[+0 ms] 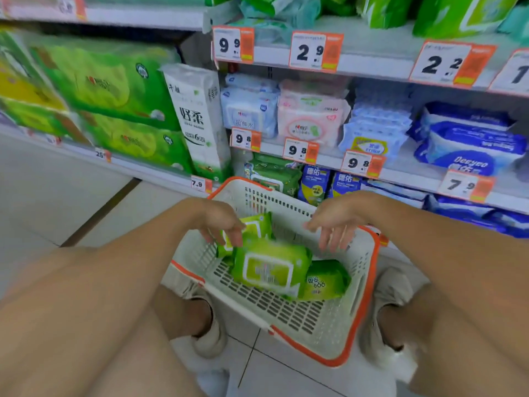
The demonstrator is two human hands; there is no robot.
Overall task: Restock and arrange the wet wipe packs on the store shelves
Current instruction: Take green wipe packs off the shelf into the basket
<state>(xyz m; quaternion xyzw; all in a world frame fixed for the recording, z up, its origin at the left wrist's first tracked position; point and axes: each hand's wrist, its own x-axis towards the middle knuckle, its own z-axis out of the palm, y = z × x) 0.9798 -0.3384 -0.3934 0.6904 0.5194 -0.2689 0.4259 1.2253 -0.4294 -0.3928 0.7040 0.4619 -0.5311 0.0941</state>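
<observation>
A white basket with an orange rim [369, 285] sits on the floor between my knees. Inside lie three green wet wipe packs: one at the back [257, 224], a large one in the middle [270, 266], and one to its right [326, 282]. My left hand [221, 222] grips the back pack at its left edge, fingers curled over it. My right hand [335, 224] hovers above the basket's right side with fingers spread and pointing down, holding nothing.
Shelves ahead carry white, pink and blue wipe packs [312, 118] with orange price tags [300, 150]. Green and blue packs [274, 174] fill the lowest shelf behind the basket. Green tissue bundles [114, 90] and a tall white roll pack [200, 121] stand left. Tiled floor lies left.
</observation>
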